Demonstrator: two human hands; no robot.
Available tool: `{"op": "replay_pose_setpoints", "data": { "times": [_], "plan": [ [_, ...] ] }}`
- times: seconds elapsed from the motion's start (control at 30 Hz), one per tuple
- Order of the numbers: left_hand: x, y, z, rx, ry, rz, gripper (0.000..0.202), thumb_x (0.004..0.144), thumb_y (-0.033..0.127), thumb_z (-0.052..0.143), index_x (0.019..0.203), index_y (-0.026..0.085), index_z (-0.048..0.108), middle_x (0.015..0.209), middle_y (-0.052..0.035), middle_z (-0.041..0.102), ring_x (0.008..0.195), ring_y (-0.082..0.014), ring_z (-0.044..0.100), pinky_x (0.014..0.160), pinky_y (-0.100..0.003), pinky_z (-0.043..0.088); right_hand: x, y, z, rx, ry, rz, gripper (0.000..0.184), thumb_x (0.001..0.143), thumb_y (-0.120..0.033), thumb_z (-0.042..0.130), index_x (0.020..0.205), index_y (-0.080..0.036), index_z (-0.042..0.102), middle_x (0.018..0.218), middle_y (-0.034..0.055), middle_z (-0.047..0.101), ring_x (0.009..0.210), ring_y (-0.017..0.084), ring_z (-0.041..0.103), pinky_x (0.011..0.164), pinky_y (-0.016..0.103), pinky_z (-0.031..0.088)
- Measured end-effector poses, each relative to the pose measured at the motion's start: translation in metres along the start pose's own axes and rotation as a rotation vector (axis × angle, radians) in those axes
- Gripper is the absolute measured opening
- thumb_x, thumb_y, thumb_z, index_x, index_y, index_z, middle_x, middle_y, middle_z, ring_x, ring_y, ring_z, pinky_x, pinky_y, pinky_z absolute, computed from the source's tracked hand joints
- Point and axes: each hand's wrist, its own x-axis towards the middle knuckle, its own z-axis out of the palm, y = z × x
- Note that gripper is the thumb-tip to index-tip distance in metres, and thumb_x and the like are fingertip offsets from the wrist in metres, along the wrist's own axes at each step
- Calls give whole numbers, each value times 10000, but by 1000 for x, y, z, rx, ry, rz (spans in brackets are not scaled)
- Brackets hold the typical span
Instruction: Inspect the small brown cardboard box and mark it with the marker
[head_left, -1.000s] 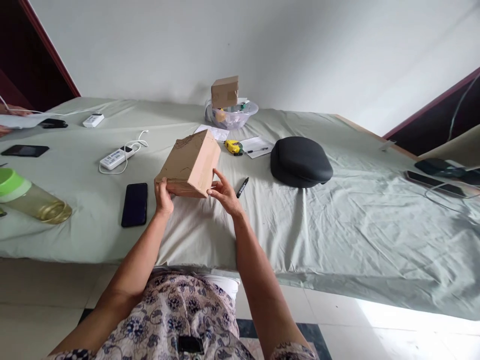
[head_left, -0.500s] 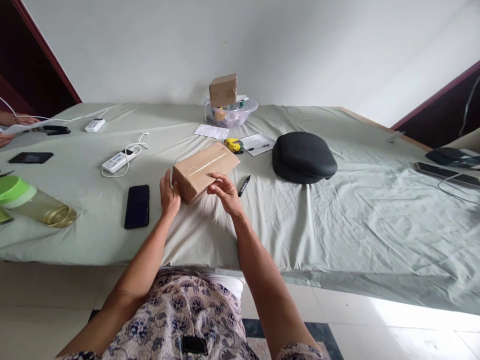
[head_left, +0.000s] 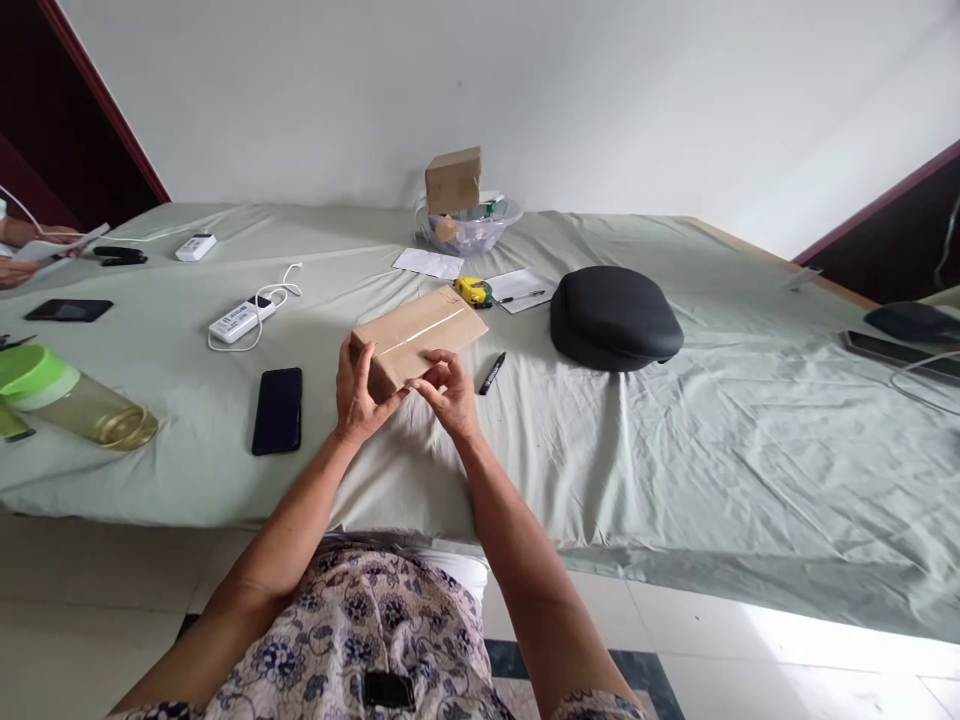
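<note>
A flat brown cardboard box (head_left: 424, 330), taped along its top, lies on the green-grey cloth of the table (head_left: 675, 430). My left hand (head_left: 357, 395) wraps round the box's near left corner. My right hand (head_left: 448, 390) presses its curled fingers on the near edge beside it. A black marker (head_left: 492, 373) lies just right of my right hand. A black phone (head_left: 277, 409) lies to the left of my left hand.
A black domed case (head_left: 613, 319) sits to the right. A clear bowl (head_left: 471, 228) with a small cardboard box (head_left: 453, 180) on it stands at the back, with papers, a pen and a yellow tape measure (head_left: 472, 291) before it. A power strip (head_left: 240, 320), remotes and a green-lidded bottle (head_left: 67, 400) lie left. Another person's hands (head_left: 30, 250) show at far left.
The box, held tilted up a second ago, has been laid flat on the cloth. Both hands have shifted to its near corner and edge.
</note>
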Motion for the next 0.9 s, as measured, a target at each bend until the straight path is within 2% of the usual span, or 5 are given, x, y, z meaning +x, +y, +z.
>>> {"op": "replay_pose_setpoints", "data": {
  "times": [0.17,0.3,0.47,0.6,0.9],
  "plan": [
    [0,-1,-5,-55,-8,-40,943,799,756,731,1515,182,511,1630,-260,415,1535,-419,443,1242,-569,402,3,1,-6,-10,104,42,705,737,-703,844,1220,-259,588,595,-90,568,527,127,505,581,286,412],
    [4,-10,-11,-210,-24,-53,980,773,751,756,1541,198,504,1652,-240,410,1551,-430,417,1267,-585,360,15,10,-28,47,382,64,820,746,-735,783,1338,-231,523,614,-92,574,524,126,491,558,268,390],
    [7,-16,-15,-419,-36,-115,969,770,704,796,1568,248,490,1663,-192,426,1568,-399,402,1287,-534,347,24,18,-52,-73,639,70,676,755,-757,709,1114,-186,658,596,-92,468,578,109,434,614,262,370],
    [9,-15,-16,-551,-50,-286,969,773,740,762,1577,284,472,1652,-147,473,1534,-378,453,1248,-520,404,25,22,-55,-136,608,53,624,755,-795,642,865,-183,693,764,5,629,773,162,576,787,320,472],
    [19,-10,-16,-863,190,-579,893,834,720,680,1566,273,432,1540,-131,578,1434,-310,567,1211,-466,460,22,23,-44,-36,386,65,587,794,-775,637,931,-218,761,988,63,744,1006,222,653,954,369,508]
  ]
}}
